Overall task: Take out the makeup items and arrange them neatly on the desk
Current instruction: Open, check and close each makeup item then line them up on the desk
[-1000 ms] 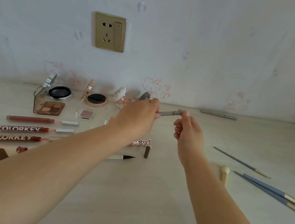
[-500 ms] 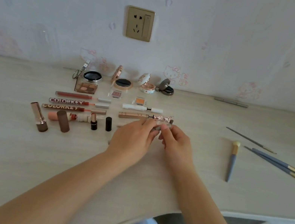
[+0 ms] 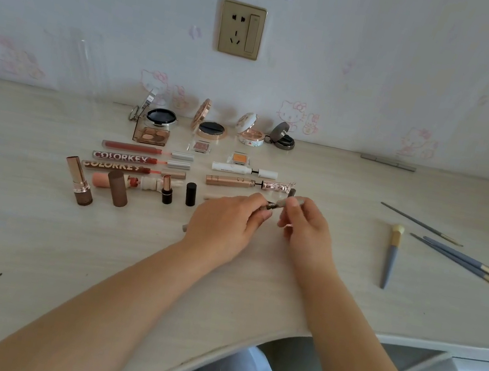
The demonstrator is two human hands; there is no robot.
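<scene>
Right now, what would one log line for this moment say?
left hand: grips grey pencil | right hand: pinches its cap | spoolie brush exposed | desk: makeup in rows

Soft, even daylight all over, kinda cool and washed out, no harsh glare. Shadows under the hands (image 3: 262, 224) on the desk (image 3: 30, 245) are faint. Wide-angle lens bends the desk edge and stretches the forearms. Slightly soft everywhere, mushier toward the corners.
</scene>
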